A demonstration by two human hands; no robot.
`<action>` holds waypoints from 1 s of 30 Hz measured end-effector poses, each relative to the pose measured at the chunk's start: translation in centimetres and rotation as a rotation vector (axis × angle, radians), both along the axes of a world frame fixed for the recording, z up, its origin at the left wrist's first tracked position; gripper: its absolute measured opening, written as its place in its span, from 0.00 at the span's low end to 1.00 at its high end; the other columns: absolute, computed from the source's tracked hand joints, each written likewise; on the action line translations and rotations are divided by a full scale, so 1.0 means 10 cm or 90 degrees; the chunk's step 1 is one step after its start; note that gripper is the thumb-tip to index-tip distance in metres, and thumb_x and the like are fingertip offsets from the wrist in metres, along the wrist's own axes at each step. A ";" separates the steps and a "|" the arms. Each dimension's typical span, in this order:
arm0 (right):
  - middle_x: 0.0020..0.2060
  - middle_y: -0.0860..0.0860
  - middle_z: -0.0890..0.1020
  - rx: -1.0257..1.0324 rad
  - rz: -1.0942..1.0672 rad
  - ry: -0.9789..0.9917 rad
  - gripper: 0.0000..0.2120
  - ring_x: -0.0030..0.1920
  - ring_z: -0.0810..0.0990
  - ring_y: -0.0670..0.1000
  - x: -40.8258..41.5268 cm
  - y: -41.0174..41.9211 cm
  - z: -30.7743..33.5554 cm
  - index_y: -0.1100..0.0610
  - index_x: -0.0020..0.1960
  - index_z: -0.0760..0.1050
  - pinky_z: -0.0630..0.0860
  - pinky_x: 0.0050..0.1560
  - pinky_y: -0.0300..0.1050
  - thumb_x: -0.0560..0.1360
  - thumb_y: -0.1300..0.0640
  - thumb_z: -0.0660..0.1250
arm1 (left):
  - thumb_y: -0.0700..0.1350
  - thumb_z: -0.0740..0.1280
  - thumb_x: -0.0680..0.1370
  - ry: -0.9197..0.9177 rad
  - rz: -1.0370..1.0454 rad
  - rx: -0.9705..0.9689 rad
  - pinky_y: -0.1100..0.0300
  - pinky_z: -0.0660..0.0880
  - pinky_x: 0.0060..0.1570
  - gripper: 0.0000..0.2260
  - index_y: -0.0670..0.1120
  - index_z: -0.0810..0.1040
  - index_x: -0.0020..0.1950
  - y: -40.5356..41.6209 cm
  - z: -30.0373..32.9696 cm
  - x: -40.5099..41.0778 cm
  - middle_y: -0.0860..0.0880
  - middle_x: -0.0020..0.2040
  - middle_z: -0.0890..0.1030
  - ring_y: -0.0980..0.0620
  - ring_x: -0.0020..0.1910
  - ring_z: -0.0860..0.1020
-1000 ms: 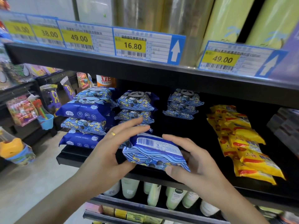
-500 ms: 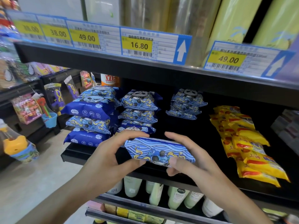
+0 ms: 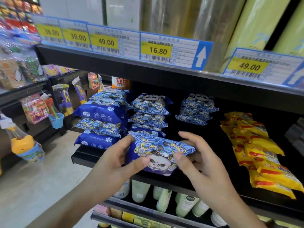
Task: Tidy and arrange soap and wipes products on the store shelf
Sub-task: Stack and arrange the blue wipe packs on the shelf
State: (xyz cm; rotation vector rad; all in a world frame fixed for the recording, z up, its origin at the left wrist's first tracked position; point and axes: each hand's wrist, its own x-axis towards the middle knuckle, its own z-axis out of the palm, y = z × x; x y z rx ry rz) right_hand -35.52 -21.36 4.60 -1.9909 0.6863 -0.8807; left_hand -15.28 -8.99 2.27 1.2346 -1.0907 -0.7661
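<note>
My left hand (image 3: pixel 115 160) and my right hand (image 3: pixel 202 163) both hold one blue panda pack (image 3: pixel 162 153) of wipes, with fingers curled over its two ends and thumbs pressing on the front. The pack is in the air, just in front of the edge of the black shelf (image 3: pixel 85 156), tipped so the panda picture faces me. It sits low in front of the middle stack (image 3: pixel 150 112) of the same packs. I think I am about to put it down in a neat spot. To do this well, I should keep both ends held, lay it flat, and set it square on a pile so the edges line up. The soft bag can slip or squash, so I should not squeeze hard. To the left is a taller stack of bigger blue packs (image 3: pixel 100 119). To the right, further back, is a small stack (image 3: pixel 197 109), and then rows of yellow packs (image 3: pixel 258 148). Above are price tags (image 3: pixel 158 50) on the next shelf. Below are pale green bottles (image 3: pixel 164 198). Off to the left hang toys (image 3: pixel 37 109) over a grey floor (image 3: pixel 32 181).
</note>
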 end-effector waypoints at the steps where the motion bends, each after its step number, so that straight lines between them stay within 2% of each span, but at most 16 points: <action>1: 0.60 0.40 0.80 -0.033 -0.016 -0.014 0.26 0.49 0.84 0.50 0.01 0.01 0.00 0.30 0.67 0.70 0.82 0.47 0.48 0.70 0.33 0.70 | 0.43 0.75 0.78 0.016 0.000 0.004 0.61 0.78 0.62 0.17 0.44 0.78 0.66 0.00 0.00 0.00 0.49 0.63 0.85 0.51 0.64 0.82; 3: 0.64 0.41 0.77 -0.136 -0.047 -0.022 0.29 0.55 0.81 0.50 0.02 0.02 -0.01 0.34 0.69 0.69 0.79 0.49 0.46 0.70 0.37 0.72 | 0.44 0.74 0.76 0.048 0.006 0.010 0.65 0.78 0.58 0.18 0.44 0.78 0.65 -0.01 0.01 0.01 0.50 0.61 0.86 0.53 0.62 0.83; 5: 0.67 0.41 0.72 -0.256 -0.044 -0.007 0.29 0.65 0.76 0.50 0.01 0.03 -0.01 0.38 0.69 0.70 0.77 0.57 0.45 0.71 0.40 0.75 | 0.46 0.74 0.75 0.062 0.019 0.016 0.67 0.78 0.57 0.18 0.46 0.79 0.64 -0.01 0.02 0.02 0.52 0.60 0.87 0.54 0.61 0.84; 7: 0.71 0.41 0.68 -0.360 -0.011 0.051 0.28 0.73 0.68 0.51 0.02 0.06 0.00 0.39 0.68 0.71 0.71 0.65 0.45 0.70 0.39 0.75 | 0.47 0.74 0.75 0.072 0.027 0.018 0.68 0.79 0.55 0.17 0.47 0.80 0.63 -0.02 0.03 0.03 0.51 0.59 0.87 0.54 0.59 0.85; 10: 0.75 0.40 0.64 -0.478 0.002 0.159 0.32 0.79 0.59 0.55 0.07 0.08 -0.01 0.39 0.69 0.70 0.64 0.72 0.50 0.68 0.36 0.75 | 0.49 0.73 0.76 0.114 0.025 0.031 0.67 0.80 0.52 0.17 0.47 0.82 0.63 -0.02 0.06 0.04 0.49 0.58 0.87 0.51 0.58 0.86; 13: 0.76 0.41 0.65 -0.537 0.000 0.201 0.33 0.81 0.55 0.55 0.15 0.09 0.02 0.41 0.70 0.70 0.62 0.75 0.58 0.68 0.37 0.76 | 0.53 0.75 0.76 0.145 0.032 0.067 0.63 0.82 0.50 0.15 0.51 0.84 0.60 -0.01 0.09 0.07 0.48 0.57 0.88 0.49 0.56 0.86; 15: 0.74 0.41 0.67 -0.559 0.011 0.214 0.31 0.79 0.59 0.51 0.21 0.07 0.04 0.41 0.71 0.68 0.66 0.75 0.58 0.71 0.40 0.73 | 0.58 0.77 0.75 0.143 0.051 0.094 0.61 0.83 0.48 0.14 0.54 0.85 0.57 -0.01 0.09 0.08 0.48 0.55 0.88 0.51 0.54 0.87; 17: 0.71 0.40 0.69 -0.546 0.016 0.209 0.29 0.74 0.65 0.48 0.26 0.04 0.05 0.41 0.70 0.68 0.70 0.70 0.53 0.71 0.42 0.72 | 0.63 0.78 0.70 0.152 0.080 0.115 0.61 0.84 0.46 0.17 0.57 0.86 0.54 -0.03 0.10 0.07 0.50 0.52 0.89 0.53 0.51 0.87; 19: 0.67 0.40 0.71 -0.497 0.030 0.176 0.29 0.69 0.69 0.47 0.31 -0.02 0.05 0.43 0.69 0.71 0.71 0.66 0.49 0.70 0.46 0.75 | 0.65 0.75 0.68 0.170 0.117 0.132 0.61 0.84 0.43 0.19 0.56 0.88 0.52 -0.08 0.11 0.06 0.50 0.50 0.89 0.54 0.47 0.87; 22: 0.62 0.39 0.73 -0.397 0.040 0.115 0.27 0.65 0.71 0.46 0.35 -0.17 0.07 0.44 0.65 0.73 0.69 0.65 0.40 0.69 0.51 0.78 | 0.60 0.68 0.78 0.305 0.175 0.143 0.58 0.83 0.34 0.17 0.47 0.86 0.50 -0.12 0.12 0.12 0.44 0.44 0.89 0.49 0.39 0.87; 23: 0.61 0.37 0.74 -0.376 0.029 0.104 0.26 0.64 0.71 0.45 0.37 -0.23 0.08 0.43 0.64 0.73 0.68 0.64 0.38 0.69 0.52 0.78 | 0.56 0.68 0.81 0.290 0.178 0.142 0.59 0.82 0.34 0.14 0.47 0.86 0.50 -0.09 0.09 0.15 0.44 0.44 0.89 0.48 0.39 0.87; 25: 0.59 0.35 0.73 -0.337 0.003 0.102 0.25 0.63 0.71 0.44 0.43 -0.33 0.08 0.41 0.63 0.73 0.69 0.62 0.38 0.70 0.51 0.78 | 0.50 0.69 0.79 0.139 0.174 0.135 0.62 0.81 0.39 0.07 0.52 0.86 0.50 0.02 -0.03 0.17 0.48 0.46 0.89 0.50 0.44 0.86; 28: 0.59 0.32 0.72 -0.311 0.005 0.141 0.24 0.63 0.70 0.41 0.64 -0.37 0.05 0.39 0.63 0.71 0.70 0.62 0.40 0.71 0.50 0.76 | 0.39 0.69 0.78 -0.245 0.186 0.095 0.64 0.78 0.48 0.12 0.58 0.85 0.49 0.19 -0.24 0.16 0.57 0.47 0.87 0.56 0.47 0.84; 30: 0.59 0.33 0.72 -0.342 0.009 0.169 0.23 0.62 0.69 0.42 0.78 -0.36 -0.02 0.40 0.63 0.70 0.69 0.63 0.41 0.72 0.49 0.75 | 0.43 0.69 0.78 -0.500 0.180 0.064 0.61 0.76 0.51 0.10 0.58 0.83 0.52 0.21 -0.29 0.13 0.62 0.47 0.84 0.59 0.48 0.81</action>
